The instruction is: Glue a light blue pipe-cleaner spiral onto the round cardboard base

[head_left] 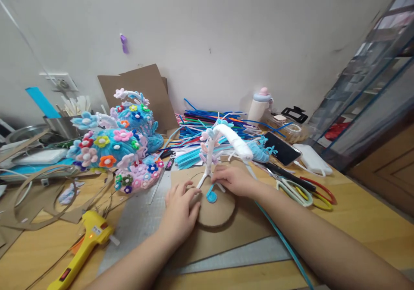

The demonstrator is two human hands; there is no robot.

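My left hand (180, 208) lies with fingers curled on the left rim of a round cardboard disc (216, 213), pressing it down. My right hand (233, 180) pinches a blue pipe cleaner (284, 242) that runs back along my forearm; its end is coiled into a small blue spiral (211, 196) on the disc. A white pipe-cleaner tree (216, 148) with pink and blue buds stands on the disc, just beyond my right fingers. The disc rests on a cardboard sheet (239, 234).
A yellow glue gun (84, 243) lies front left. Pipe-cleaner flower pieces (113, 145) stand at left, a heap of coloured pipe cleaners (210, 124) behind. Scissors (296, 190), a phone (282, 148), a white bottle (259, 105) and a white box (311, 158) sit right.
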